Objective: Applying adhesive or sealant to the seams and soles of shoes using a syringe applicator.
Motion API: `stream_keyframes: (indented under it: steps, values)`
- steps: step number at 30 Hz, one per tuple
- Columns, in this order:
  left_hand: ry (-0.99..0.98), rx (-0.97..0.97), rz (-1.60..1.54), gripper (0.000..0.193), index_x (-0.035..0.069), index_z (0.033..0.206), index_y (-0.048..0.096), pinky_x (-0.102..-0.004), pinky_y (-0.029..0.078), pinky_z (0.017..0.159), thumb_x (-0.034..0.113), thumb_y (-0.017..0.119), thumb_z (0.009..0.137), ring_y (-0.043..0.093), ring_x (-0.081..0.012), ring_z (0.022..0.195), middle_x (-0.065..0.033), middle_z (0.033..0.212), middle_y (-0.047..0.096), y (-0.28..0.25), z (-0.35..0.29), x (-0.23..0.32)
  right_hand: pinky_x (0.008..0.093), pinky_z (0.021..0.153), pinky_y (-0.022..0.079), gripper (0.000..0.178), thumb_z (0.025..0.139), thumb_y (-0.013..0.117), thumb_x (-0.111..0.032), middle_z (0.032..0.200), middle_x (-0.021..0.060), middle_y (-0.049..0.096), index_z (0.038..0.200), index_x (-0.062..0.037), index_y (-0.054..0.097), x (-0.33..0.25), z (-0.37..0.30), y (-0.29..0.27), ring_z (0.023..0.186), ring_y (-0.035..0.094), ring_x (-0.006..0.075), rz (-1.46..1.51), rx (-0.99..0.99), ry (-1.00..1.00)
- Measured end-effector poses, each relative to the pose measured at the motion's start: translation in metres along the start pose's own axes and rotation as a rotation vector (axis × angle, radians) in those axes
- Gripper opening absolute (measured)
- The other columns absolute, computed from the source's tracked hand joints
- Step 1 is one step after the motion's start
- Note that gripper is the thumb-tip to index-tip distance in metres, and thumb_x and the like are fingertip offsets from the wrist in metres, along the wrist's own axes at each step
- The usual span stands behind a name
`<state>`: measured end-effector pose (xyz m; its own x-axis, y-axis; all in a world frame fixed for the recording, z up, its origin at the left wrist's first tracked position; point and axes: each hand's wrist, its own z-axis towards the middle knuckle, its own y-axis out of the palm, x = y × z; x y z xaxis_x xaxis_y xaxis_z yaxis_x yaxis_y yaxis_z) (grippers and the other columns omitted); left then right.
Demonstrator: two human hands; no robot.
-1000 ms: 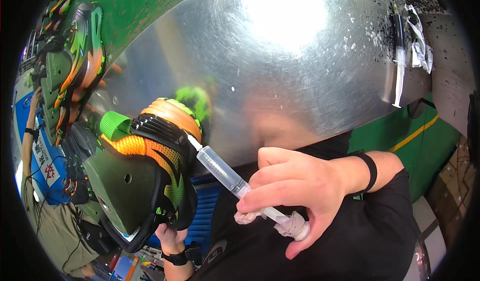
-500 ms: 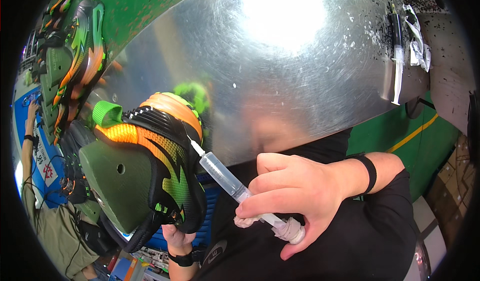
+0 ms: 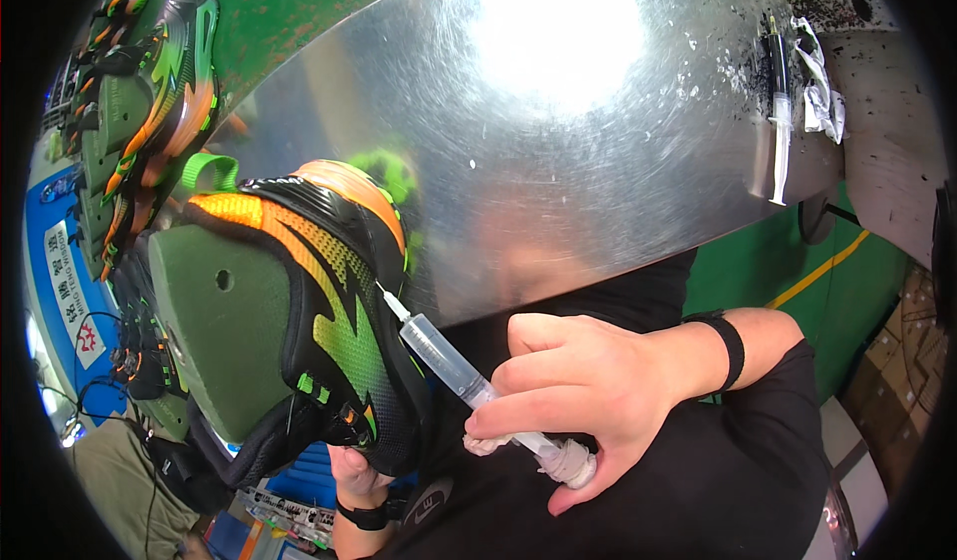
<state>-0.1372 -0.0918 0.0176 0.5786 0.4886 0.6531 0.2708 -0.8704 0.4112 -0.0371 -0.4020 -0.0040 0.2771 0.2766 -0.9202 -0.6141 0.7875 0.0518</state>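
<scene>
A black, orange and green sneaker (image 3: 349,336), with a dark green shoe last (image 3: 224,326) inside it, is held up at the near left of the metal table. My left hand (image 3: 357,470) grips the sneaker from below, its fingers partly hidden behind it. Closed round a clear syringe (image 3: 439,356) is my right hand (image 3: 588,380), thumb at the cloth-wrapped plunger end. The syringe slants up and left, its thin tip close to the sneaker's side by the sole edge; I cannot tell whether it touches. Clear fluid appears to fill the barrel.
More sneakers on lasts (image 3: 169,111) stand in a row at the left. A dark-filled syringe (image 3: 780,111) and a crumpled white wrapper (image 3: 819,81) lie at the right of the shiny metal table (image 3: 618,191). Another person's khaki clothing (image 3: 125,485) shows at lower left.
The sneaker has turned in my left hand, showing more of its side. My right hand and the syringe have shifted only slightly. The other person's arm at the left has gone from view.
</scene>
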Motion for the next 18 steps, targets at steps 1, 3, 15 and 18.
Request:
stream_keyframes:
  steps: [1, 3, 15, 18]
  values:
    - [0.044, 0.001, 0.044, 0.075, -0.004, 0.134, 0.044, -0.0432, 0.045, 0.099, 0.029, 0.075, 0.074, 0.058, -0.0289, 0.113, -0.0164, 0.125, 0.058, -0.001, 0.001, 0.005, 0.0323, 0.061, 0.037, 0.075, 0.055, 0.083, -0.040, 0.089, 0.0055, 0.057, 0.115, -0.0012, 0.057, -0.004, -0.001, -0.003, 0.069, 0.046, 0.0234, -0.042, -0.039, 0.033]
    - [0.126, -0.082, 0.215, 0.082, 0.002, 0.143, 0.030, -0.0456, 0.040, 0.105, 0.035, 0.071, 0.081, 0.052, -0.0324, 0.121, -0.0194, 0.137, 0.047, -0.007, 0.006, 0.022, 0.0319, 0.060, 0.037, 0.074, 0.059, 0.081, -0.044, 0.089, 0.0048, 0.059, 0.114, -0.0013, 0.057, -0.017, -0.007, -0.015, 0.067, 0.047, 0.0224, -0.126, 0.030, -0.037]
    - [0.495, -0.302, -0.098, 0.047, 0.000, 0.129, 0.052, -0.0457, 0.043, 0.102, 0.022, 0.063, 0.089, 0.056, -0.0292, 0.117, -0.0153, 0.129, 0.057, -0.032, 0.115, 0.107, 0.0264, 0.076, 0.040, 0.120, 0.053, 0.087, -0.059, 0.107, 0.0110, 0.051, 0.138, 0.0038, 0.031, -0.044, -0.058, -0.058, 0.086, 0.049, 0.0152, -0.422, 0.246, 0.310]
    - [0.464, -0.291, -0.134, 0.055, -0.001, 0.133, 0.047, -0.0445, 0.042, 0.102, 0.028, 0.063, 0.088, 0.055, -0.0299, 0.117, -0.0166, 0.130, 0.055, -0.033, 0.120, 0.106, 0.0328, 0.076, 0.047, 0.116, 0.051, 0.091, -0.052, 0.109, 0.0161, 0.050, 0.136, 0.0019, 0.033, -0.039, -0.051, -0.046, 0.089, 0.055, 0.0227, -0.254, 0.256, 0.145]
